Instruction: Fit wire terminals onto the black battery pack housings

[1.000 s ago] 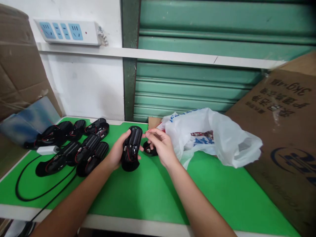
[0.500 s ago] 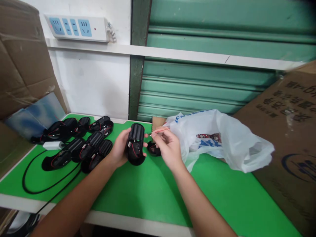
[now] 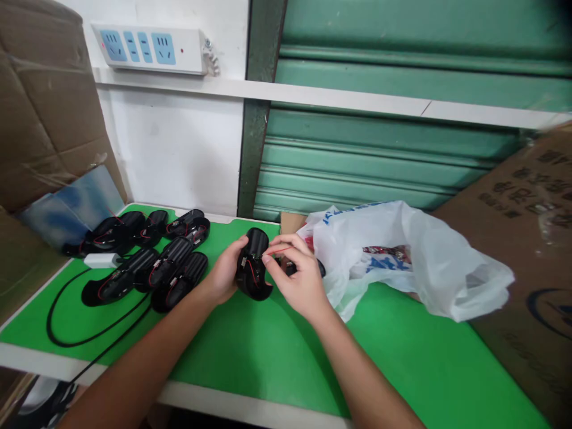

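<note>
My left hand (image 3: 227, 273) is closed around a black plastic housing (image 3: 254, 280), held tilted above the table. The housing has a ribbed upper half, a rounded glossy lower half and a thin red wire inside. At its right side my right hand (image 3: 300, 275) pinches a thin orange-red wire (image 3: 280, 251), whose end meets the middle of the housing. Whether that end is plugged in is too small to tell. Behind my right fingers another black housing (image 3: 320, 268) is partly hidden. Several similar black housings (image 3: 165, 265) with red wires lie to the left.
A white plastic bag (image 3: 433, 268) with red items inside lies on the green tabletop (image 3: 250, 357) at right. Cardboard boxes (image 3: 49, 107) (image 3: 527, 238) flank the table. A black cable (image 3: 51, 325) with a white plug (image 3: 102, 260) runs at left. A power strip (image 3: 152, 49) is on the wall.
My right hand has brought the wire left against the middle of the housing; before, it was held apart from it. The housing in my left hand has turned slightly. The view has shifted a little.
</note>
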`<action>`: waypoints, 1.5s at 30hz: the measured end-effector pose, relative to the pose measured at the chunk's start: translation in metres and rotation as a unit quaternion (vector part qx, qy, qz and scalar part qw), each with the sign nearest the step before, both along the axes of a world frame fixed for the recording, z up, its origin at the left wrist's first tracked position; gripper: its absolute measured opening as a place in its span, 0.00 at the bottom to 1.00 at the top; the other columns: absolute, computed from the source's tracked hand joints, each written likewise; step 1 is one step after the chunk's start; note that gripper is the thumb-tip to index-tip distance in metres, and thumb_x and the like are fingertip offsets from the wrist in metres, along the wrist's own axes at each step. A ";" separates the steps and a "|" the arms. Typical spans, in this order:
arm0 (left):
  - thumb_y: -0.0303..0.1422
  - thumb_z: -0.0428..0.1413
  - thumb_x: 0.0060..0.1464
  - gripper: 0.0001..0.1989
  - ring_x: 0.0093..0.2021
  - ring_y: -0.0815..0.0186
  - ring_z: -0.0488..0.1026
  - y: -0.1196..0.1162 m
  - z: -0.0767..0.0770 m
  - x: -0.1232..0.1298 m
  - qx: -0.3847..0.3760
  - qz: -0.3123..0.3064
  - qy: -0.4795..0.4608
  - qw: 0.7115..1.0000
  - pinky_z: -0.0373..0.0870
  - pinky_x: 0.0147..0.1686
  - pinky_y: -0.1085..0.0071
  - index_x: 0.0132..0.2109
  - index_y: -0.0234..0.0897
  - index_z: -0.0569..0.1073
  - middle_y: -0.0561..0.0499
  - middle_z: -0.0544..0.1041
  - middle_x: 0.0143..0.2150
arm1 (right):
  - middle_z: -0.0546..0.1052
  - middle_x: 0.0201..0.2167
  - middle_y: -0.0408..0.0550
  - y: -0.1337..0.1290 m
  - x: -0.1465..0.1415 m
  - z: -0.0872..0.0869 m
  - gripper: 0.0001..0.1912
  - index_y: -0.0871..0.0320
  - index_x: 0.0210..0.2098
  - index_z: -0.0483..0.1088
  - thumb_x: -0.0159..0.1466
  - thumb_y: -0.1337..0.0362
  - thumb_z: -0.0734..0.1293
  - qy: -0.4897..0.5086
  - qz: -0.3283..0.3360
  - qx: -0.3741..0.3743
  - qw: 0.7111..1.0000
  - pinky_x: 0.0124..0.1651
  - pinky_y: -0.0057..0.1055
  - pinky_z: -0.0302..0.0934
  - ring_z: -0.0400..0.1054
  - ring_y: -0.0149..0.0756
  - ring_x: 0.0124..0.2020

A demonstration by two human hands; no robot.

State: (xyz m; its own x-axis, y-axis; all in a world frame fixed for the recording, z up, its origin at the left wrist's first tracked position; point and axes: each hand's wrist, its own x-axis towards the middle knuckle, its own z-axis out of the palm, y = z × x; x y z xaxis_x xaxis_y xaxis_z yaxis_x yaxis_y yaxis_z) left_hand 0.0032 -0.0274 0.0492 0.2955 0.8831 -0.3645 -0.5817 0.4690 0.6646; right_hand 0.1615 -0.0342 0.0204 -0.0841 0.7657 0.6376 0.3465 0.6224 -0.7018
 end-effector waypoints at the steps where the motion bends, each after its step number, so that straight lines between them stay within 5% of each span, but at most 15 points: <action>1: 0.32 0.47 0.70 0.18 0.21 0.64 0.76 0.000 0.000 0.000 -0.003 0.002 0.016 1.000 0.82 0.26 0.63 0.57 0.31 0.78 0.47 0.85 0.35 | 0.77 0.41 0.49 0.000 0.000 0.000 0.05 0.53 0.35 0.78 0.67 0.66 0.70 -0.002 -0.001 -0.001 1.000 0.36 0.35 0.70 0.74 0.37 0.37; 9: 0.34 0.45 0.71 0.20 0.20 0.65 0.74 -0.001 0.009 0.002 -0.027 -0.006 0.069 0.997 0.79 0.23 0.66 0.55 0.32 0.79 0.49 0.82 0.30 | 0.77 0.42 0.50 0.000 0.002 -0.002 0.05 0.54 0.36 0.80 0.67 0.64 0.71 0.000 0.009 -0.027 1.000 0.30 0.31 0.66 0.74 0.35 0.35; 17: 0.33 0.49 0.68 0.16 0.26 0.63 0.77 0.000 -0.002 0.002 0.020 0.009 0.069 0.997 0.82 0.28 0.65 0.55 0.35 0.77 0.51 0.81 0.33 | 0.77 0.41 0.49 0.000 0.004 -0.001 0.05 0.52 0.34 0.77 0.66 0.66 0.70 -0.036 0.001 0.016 0.999 0.47 0.40 0.72 0.75 0.40 0.43; 26: 0.33 0.52 0.65 0.14 0.28 0.62 0.76 0.001 -0.010 0.001 0.076 0.020 0.076 0.994 0.80 0.26 0.66 0.53 0.38 0.78 0.53 0.79 0.33 | 0.77 0.41 0.49 -0.001 0.003 -0.001 0.04 0.52 0.34 0.77 0.66 0.67 0.71 -0.019 0.008 0.013 1.000 0.49 0.40 0.71 0.75 0.41 0.45; 37: 0.32 0.52 0.65 0.13 0.26 0.63 0.77 0.000 -0.009 0.001 0.070 0.013 0.063 0.995 0.79 0.23 0.69 0.52 0.37 0.77 0.53 0.79 0.31 | 0.76 0.40 0.48 -0.002 0.000 0.001 0.03 0.53 0.35 0.77 0.66 0.66 0.70 0.009 0.014 -0.039 0.999 0.32 0.33 0.67 0.72 0.35 0.33; 45: 0.33 0.52 0.65 0.15 0.28 0.63 0.78 0.002 -0.010 0.001 0.048 0.012 0.045 0.998 0.82 0.27 0.66 0.54 0.37 0.76 0.51 0.81 0.36 | 0.77 0.38 0.48 -0.002 0.001 0.001 0.04 0.53 0.34 0.79 0.65 0.64 0.70 0.020 0.019 -0.045 0.999 0.29 0.32 0.66 0.70 0.34 0.31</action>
